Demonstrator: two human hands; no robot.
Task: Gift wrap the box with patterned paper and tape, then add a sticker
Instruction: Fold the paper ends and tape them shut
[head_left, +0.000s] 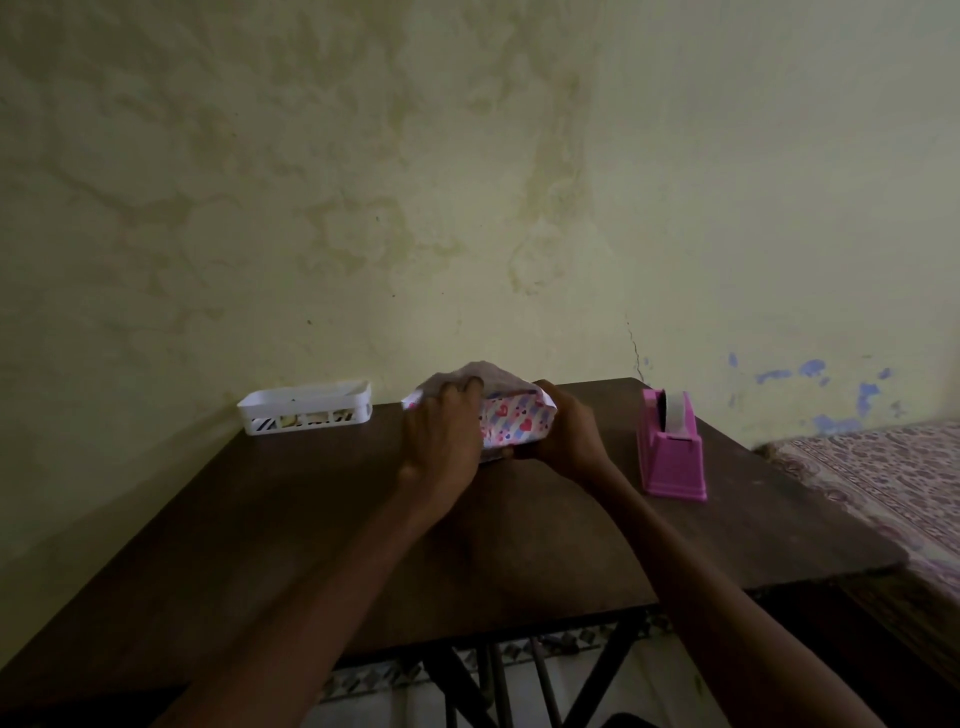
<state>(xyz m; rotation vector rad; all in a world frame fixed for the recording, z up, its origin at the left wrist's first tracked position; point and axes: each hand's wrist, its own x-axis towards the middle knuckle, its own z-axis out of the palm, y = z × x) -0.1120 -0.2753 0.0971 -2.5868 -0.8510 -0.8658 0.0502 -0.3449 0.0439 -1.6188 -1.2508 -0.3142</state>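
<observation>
Gripping the wrapped box (514, 422) between them, left hand (441, 436) curled over its top; right hand (566, 436) seemingly clasping its end

Both hands, left hand (441, 441) and right hand (563, 434), grip the paper-wrapped box (511, 423) on the table (311, 519).

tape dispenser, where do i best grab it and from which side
Probably pinch the tape dispenser across its narrow upper body, coming from above with the right hand, which is nearest. It stands upright, its base flares wide, and the tape roll sits exposed on top at the far end.
</observation>
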